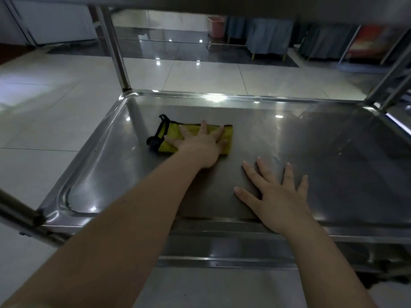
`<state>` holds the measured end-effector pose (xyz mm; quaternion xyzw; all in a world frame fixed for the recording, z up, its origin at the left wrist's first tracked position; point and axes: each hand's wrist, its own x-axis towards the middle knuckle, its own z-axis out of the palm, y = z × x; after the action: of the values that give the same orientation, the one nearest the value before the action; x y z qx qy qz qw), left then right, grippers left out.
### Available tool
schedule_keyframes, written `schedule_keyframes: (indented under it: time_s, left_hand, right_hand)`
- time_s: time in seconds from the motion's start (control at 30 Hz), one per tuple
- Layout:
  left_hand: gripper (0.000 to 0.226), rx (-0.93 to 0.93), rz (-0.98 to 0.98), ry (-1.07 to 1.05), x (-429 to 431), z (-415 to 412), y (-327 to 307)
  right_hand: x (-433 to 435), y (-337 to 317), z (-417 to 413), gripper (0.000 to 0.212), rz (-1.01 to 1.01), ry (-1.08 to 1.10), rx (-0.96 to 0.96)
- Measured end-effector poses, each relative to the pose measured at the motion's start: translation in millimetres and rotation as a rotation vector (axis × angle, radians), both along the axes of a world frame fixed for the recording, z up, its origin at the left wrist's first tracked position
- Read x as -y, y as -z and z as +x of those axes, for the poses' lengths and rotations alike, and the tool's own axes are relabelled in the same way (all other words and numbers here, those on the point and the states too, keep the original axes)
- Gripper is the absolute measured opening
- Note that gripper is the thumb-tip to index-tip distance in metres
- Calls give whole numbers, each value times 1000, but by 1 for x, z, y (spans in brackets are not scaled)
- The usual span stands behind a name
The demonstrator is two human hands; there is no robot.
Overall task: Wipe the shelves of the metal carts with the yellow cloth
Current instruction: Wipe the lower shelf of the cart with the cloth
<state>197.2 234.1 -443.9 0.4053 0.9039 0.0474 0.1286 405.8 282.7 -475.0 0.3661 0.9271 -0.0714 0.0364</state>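
A folded yellow cloth (228, 135) with black edging lies on the steel shelf (333, 152) of a metal cart, left of the shelf's middle. My left hand (200, 145) presses flat on the cloth with its fingers spread, covering most of it. My right hand (278, 194) rests flat on the bare shelf nearer the front rim, fingers spread, apart from the cloth. The underside of a higher shelf (222, 3) crosses the top of the view.
Steel posts stand at the back left corner (115, 54), the front left (20, 216) and the back right (391, 85). A lower shelf (222, 287) shows beneath the front rim. Beyond lie a glossy tiled floor, a pink bucket (216, 26) and grey-skirted tables (269, 36).
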Motion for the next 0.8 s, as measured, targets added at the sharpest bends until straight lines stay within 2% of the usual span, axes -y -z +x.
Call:
schedule_keyframes:
  time_s: [0.1, 0.23, 0.37, 0.47, 0.63, 0.73, 0.8]
  left_hand:
    - [53, 13, 5, -57, -42, -24, -5]
    - [52, 35, 25, -41, -43, -24, -3]
    - [49, -11, 40, 107, 5, 19, 7]
    - [48, -93, 83, 151, 59, 60, 17]
    - [56, -129, 78, 202, 123, 123, 18]
    - [51, 22, 47, 192, 120, 123, 7]
    - [57, 208, 78, 195, 122, 111, -4]
  right_hand:
    - [-1, 0, -1, 78, -5, 8, -25]
    - [-2, -1, -3, 76, -11, 5, -30]
    - [-4, -3, -3, 62, -52, -9, -28]
    - [-8, -4, -2, 46, -136, 10, -121]
    - [-9, -1, -1, 46, -194, 31, -222]
    - [-8, -4, 0, 40, -227, 79, -329]
    - [-3, -10, 3, 30, -280, 129, -540]
